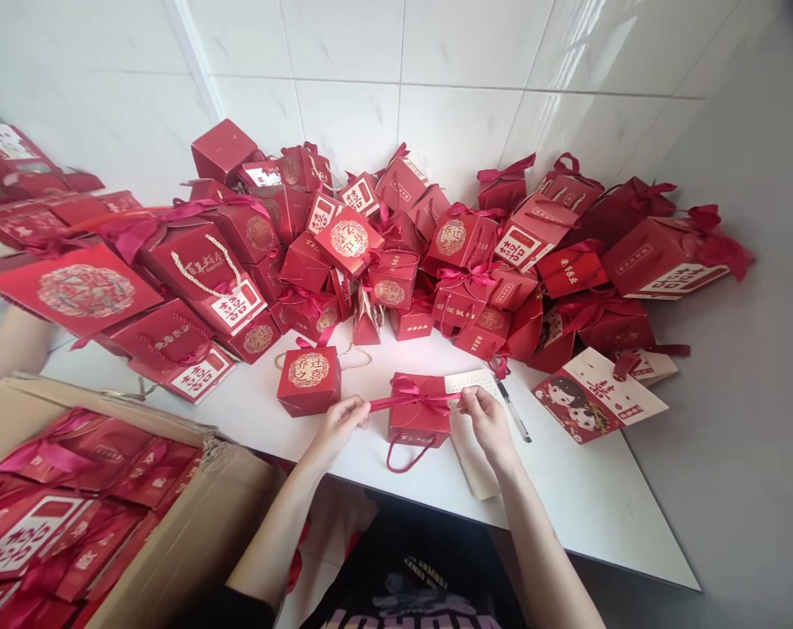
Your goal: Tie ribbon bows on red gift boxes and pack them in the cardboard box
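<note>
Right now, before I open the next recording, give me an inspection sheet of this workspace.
Surface: white table, partly bare at the front.
Job's things: small red gift box with a ribbon bowed on top, near the front edge.
Clutter: pile of red gift boxes behind; pen and paper sheet beside the box; cardboard carton of red boxes at left.
Hands: left hand pinches the ribbon's left end, right hand its right end.
Cables: nothing seen.
Surroundings: white tiled wall; another person's arm at the left edge.

The person wears a black top (416, 568) with pale printed lettering; both forearms are bare.
</note>
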{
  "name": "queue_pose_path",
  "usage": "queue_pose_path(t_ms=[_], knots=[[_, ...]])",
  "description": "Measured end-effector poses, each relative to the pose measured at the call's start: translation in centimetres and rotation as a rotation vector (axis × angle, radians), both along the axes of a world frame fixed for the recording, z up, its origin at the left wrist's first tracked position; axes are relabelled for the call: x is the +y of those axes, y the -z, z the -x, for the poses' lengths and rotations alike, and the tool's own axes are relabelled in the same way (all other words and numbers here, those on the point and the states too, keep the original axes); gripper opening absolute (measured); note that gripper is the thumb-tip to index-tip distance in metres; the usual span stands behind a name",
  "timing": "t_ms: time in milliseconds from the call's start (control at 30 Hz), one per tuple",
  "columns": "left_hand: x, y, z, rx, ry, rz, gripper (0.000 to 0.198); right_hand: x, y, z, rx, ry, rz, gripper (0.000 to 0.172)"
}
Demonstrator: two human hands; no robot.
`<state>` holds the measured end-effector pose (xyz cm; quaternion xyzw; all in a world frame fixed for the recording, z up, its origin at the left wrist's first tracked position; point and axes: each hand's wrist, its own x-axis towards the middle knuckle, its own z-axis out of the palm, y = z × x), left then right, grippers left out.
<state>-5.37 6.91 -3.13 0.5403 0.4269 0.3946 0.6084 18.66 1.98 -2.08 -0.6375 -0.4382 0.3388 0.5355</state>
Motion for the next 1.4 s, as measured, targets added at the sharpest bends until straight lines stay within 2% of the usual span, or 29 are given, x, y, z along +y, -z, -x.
queue_pose_path(t_ms=[167, 333, 400, 567, 633, 700, 800, 867, 1000, 1067, 1133, 1267, 1400], knots=[[-0.1, 0.3, 1.0, 0.025, -0.027, -0.010, 0.034, -0.7, 0.1, -1.5, -0.003, 0.072, 0.003, 0.048], [-0.1, 0.7, 1.3, -0.047, -0.120, 0.074, 0.032, -1.2, 0.7, -2.5, 0.238, 0.093, -0.035, 0.042], [0.1, 0.8, 1.6, -0.105, -0.196, 0.103, 0.032, -1.5, 0.8, -3.5, 0.309, 0.177, -0.069, 0.041], [0.7, 0.5, 3.5, -0.151, -0.392, 0.101, 0.034, -3.3, 0.8, -8.3, 0.365, 0.546, -0.173, 0.040], [0.7, -0.1, 4.0, -0.159, -0.417, 0.103, 0.035, -4.0, 0.2, -10.0, 0.359, 0.561, -0.189, 0.039], [0.8, -1.3, 3.9, -0.196, -0.405, 0.091, 0.034, -4.2, -1.0, -10.8, 0.331, 0.512, -0.191, 0.037], [1.5, -4.3, 2.4, -0.294, -0.334, -0.026, 0.023, -3.5, -4.1, -10.3, 0.274, 0.433, -0.212, 0.037], [2.3, -6.8, 0.7, -0.328, -0.210, -0.133, 0.020, -2.6, -6.7, -9.0, 0.235, 0.363, -0.258, 0.037], [3.9, -11.9, -3.2, -0.329, 0.057, -0.284, 0.025, -0.4, -11.9, -5.6, 0.164, 0.129, -0.341, 0.033], [4.2, -14.0, -5.2, -0.310, 0.166, -0.366, 0.026, 0.6, -14.1, -3.9, 0.116, 0.038, -0.353, 0.032], [4.3, -15.7, -7.0, -0.262, 0.245, -0.435, 0.025, 1.5, -15.8, -2.5, 0.041, 0.005, -0.382, 0.031], [4.2, -17.5, -9.2, -0.193, 0.333, -0.485, 0.026, 2.7, -17.9, -0.7, -0.114, -0.074, -0.468, 0.034], [4.3, -17.6, -9.7, -0.213, 0.314, -0.407, 0.031, 3.4, -18.5, -0.1, -0.117, -0.187, -0.461, 0.031]])
